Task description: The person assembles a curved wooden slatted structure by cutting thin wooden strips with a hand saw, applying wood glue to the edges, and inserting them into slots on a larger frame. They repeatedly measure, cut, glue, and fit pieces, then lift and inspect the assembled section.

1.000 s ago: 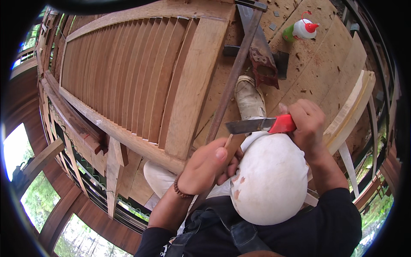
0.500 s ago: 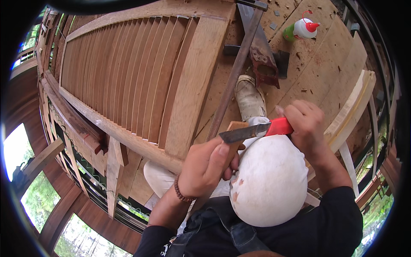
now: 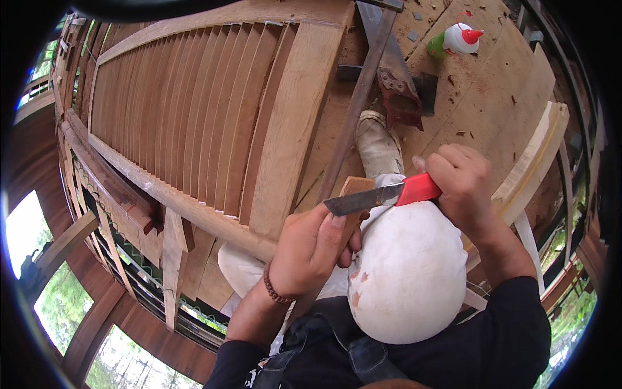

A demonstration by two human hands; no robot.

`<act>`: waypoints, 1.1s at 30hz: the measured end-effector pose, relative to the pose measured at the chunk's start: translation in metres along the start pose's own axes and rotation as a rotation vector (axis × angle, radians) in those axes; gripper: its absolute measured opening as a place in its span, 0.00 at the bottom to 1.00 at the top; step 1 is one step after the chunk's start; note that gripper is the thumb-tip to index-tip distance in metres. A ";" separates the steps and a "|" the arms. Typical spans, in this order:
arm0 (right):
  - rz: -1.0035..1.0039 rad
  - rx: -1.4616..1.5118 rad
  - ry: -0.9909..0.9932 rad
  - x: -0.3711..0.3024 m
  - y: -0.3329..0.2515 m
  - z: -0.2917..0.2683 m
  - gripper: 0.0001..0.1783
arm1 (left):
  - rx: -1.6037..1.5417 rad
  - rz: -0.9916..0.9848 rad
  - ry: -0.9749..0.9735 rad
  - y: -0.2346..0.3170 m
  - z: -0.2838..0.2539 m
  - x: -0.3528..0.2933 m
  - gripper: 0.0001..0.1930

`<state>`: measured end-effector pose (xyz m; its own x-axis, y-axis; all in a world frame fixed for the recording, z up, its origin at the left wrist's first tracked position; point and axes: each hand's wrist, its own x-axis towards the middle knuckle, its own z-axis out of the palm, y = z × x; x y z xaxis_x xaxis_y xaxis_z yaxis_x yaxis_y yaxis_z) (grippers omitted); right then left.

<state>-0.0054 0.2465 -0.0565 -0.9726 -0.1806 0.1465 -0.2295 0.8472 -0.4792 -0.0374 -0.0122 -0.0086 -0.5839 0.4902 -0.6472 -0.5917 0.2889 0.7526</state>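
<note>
My right hand (image 3: 461, 185) is closed round the red handle of a utility knife (image 3: 418, 188). Its dark, broad blade points left and lies across a narrow wooden strip (image 3: 356, 187). My left hand (image 3: 308, 243), with a beaded bracelet at the wrist, grips this strip. The thumb rests close to the blade's tip, and the other fingers curl round the strip's far side, partly hidden. The strip stands tilted beside my raised knee (image 3: 408, 279), which is covered in white cloth. Its lower end continues below my left hand.
A louvred wooden panel (image 3: 285, 129) with many slats fills the left. Ahead lie a hand saw (image 3: 398, 97) and a long bar clamp (image 3: 353, 117). A glue bottle (image 3: 457, 41) with a red cap stands farther off. Boards (image 3: 534, 159) lean at the right.
The knife has slid slightly to the left and up along the strip, and my right hand has moved with it. More of the strip's top end shows above the blade.
</note>
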 end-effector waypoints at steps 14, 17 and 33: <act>-0.018 0.041 0.007 0.005 0.001 0.002 0.15 | 0.244 0.244 0.080 0.009 0.004 -0.001 0.15; -0.007 0.037 -0.009 0.002 0.001 0.002 0.13 | 0.282 0.279 0.070 0.006 0.004 -0.001 0.14; 0.226 0.049 0.107 -0.024 -0.003 0.004 0.14 | 0.276 0.232 0.065 0.003 0.001 -0.025 0.16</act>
<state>0.0183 0.2466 -0.0624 -0.9905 0.0670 0.1200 -0.0104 0.8342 -0.5513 -0.0236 -0.0227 0.0104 -0.7243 0.5180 -0.4551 -0.2721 0.3918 0.8789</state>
